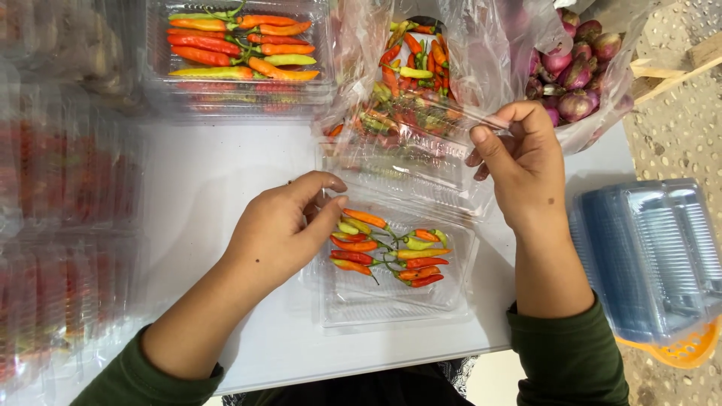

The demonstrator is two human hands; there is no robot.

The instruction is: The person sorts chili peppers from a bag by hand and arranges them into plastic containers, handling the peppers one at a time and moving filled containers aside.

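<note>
The tray (391, 301) of chillies (387, 252) lies between the hands. The left hand (282, 229) rests fingertips on the chillies, grasping nothing; the right hand (523, 162) pinches the raised lid (410, 162).

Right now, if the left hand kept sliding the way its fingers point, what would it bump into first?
Probably the small chillies lying in the open clear tray. The left hand points right, fingertips already at the nearest ones, seemingly touching them.

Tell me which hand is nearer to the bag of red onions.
Right. The right hand pinches the open clear lid just beside the bag of red onions; the left hand rests on the chilies in the tray, farther away.
</note>
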